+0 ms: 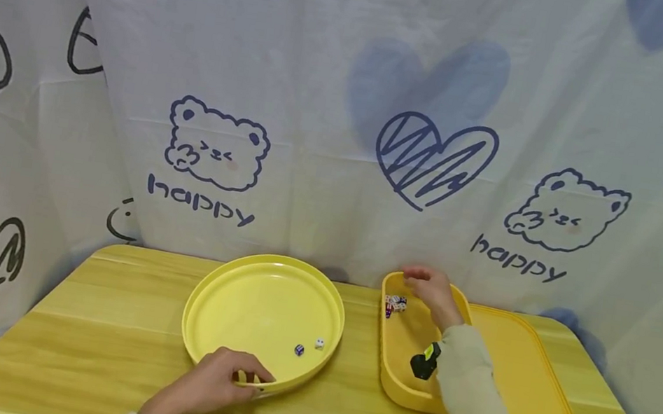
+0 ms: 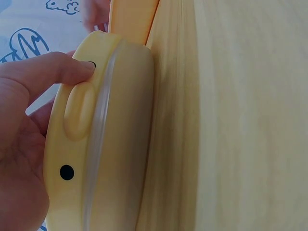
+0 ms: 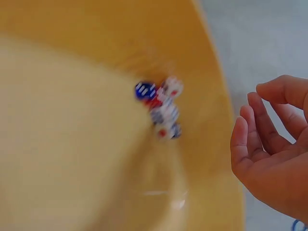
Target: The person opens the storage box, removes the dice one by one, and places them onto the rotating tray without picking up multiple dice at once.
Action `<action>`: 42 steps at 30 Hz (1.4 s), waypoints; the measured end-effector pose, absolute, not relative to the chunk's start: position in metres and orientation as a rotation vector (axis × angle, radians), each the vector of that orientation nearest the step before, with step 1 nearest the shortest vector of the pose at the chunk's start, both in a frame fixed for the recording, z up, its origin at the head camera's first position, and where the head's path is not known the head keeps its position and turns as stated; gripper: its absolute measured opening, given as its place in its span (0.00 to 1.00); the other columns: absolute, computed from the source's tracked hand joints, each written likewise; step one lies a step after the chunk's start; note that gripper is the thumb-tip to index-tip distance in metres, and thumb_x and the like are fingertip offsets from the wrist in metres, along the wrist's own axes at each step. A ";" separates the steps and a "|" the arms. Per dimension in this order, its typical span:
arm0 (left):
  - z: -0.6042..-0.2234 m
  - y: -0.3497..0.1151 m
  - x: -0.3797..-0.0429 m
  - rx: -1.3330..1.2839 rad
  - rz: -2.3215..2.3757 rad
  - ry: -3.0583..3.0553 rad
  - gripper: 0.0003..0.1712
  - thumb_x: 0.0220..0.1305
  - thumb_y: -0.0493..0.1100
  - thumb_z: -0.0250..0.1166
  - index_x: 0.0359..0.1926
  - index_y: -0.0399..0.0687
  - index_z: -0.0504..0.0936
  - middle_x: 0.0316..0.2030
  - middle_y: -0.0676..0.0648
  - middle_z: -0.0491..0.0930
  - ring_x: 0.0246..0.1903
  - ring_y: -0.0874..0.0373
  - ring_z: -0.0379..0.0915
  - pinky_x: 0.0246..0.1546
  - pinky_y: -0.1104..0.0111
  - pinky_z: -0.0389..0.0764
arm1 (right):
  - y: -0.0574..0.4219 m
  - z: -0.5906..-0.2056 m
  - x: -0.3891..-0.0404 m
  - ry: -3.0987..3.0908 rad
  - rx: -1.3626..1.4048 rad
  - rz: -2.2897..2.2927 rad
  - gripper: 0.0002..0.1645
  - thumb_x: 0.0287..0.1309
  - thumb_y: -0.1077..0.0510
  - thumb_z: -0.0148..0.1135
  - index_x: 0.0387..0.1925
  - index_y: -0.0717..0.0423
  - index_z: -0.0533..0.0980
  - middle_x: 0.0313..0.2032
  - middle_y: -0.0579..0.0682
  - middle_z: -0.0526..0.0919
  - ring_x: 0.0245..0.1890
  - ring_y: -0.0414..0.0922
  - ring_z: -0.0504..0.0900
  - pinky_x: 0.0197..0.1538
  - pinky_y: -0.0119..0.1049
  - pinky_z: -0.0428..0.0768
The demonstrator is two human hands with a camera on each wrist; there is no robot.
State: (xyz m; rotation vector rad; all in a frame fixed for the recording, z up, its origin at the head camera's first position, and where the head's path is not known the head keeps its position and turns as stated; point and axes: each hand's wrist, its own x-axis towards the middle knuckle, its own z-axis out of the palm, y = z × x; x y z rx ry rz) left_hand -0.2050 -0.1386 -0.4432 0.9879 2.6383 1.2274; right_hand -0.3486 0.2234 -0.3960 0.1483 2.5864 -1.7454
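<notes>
My left hand (image 1: 214, 383) grips the near rim of a round yellow tray (image 1: 273, 257), and in the left wrist view a finger presses its outer wall beside a black dot. Inside the tray lie a blue die (image 1: 299, 350) and a white die (image 1: 319, 343). Above the far end of a deep yellow-orange bin (image 1: 407, 396) is my right hand (image 1: 435, 296). Its fingers bend loosely with nothing between them in the right wrist view. Several blue, red and white dice (image 3: 163, 108) sit clustered against the bin's wall, close to that hand.
A flat orange lid (image 1: 520, 375) lies on the wooden table (image 1: 100, 316) to the right of the bin. Beside the right sleeve shows a small black object (image 1: 424, 366) with a yellow-green patch. A printed white curtain (image 1: 317, 127) hangs behind the table.
</notes>
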 end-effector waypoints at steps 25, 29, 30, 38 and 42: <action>-0.444 -0.139 -0.205 1.012 1.225 2.658 0.10 0.57 0.36 0.69 0.40 0.50 0.88 0.30 0.62 0.80 0.28 0.71 0.70 0.26 0.73 0.72 | 0.245 -0.463 -0.354 2.632 0.301 -1.671 0.16 0.58 0.73 0.56 0.49 0.73 0.76 0.46 0.64 0.80 0.45 0.55 0.76 0.51 0.44 0.74; -0.443 -0.139 -0.205 1.011 1.234 2.652 0.10 0.56 0.36 0.69 0.40 0.50 0.88 0.29 0.61 0.79 0.27 0.71 0.69 0.25 0.73 0.71 | 0.245 -0.462 -0.355 2.615 0.283 -1.638 0.19 0.56 0.74 0.58 0.51 0.72 0.76 0.48 0.64 0.80 0.48 0.56 0.75 0.55 0.47 0.72; -0.443 -0.139 -0.205 1.009 1.233 2.652 0.10 0.56 0.36 0.69 0.40 0.50 0.88 0.30 0.61 0.79 0.27 0.71 0.69 0.25 0.73 0.72 | 0.245 -0.461 -0.355 2.605 0.283 -1.636 0.19 0.55 0.74 0.59 0.51 0.72 0.76 0.48 0.63 0.80 0.48 0.56 0.75 0.56 0.47 0.72; -0.444 -0.139 -0.206 1.009 1.225 2.653 0.10 0.56 0.36 0.69 0.40 0.49 0.88 0.30 0.60 0.80 0.27 0.71 0.69 0.25 0.73 0.71 | 0.243 -0.461 -0.356 2.591 0.280 -1.577 0.20 0.55 0.71 0.63 0.51 0.69 0.77 0.47 0.61 0.80 0.48 0.54 0.75 0.57 0.47 0.71; -0.442 -0.138 -0.205 0.998 1.228 2.646 0.10 0.56 0.36 0.69 0.40 0.49 0.88 0.30 0.60 0.80 0.27 0.70 0.69 0.25 0.73 0.71 | 0.244 -0.462 -0.356 2.618 0.254 -1.557 0.17 0.54 0.70 0.65 0.47 0.70 0.78 0.44 0.60 0.81 0.46 0.53 0.75 0.55 0.45 0.72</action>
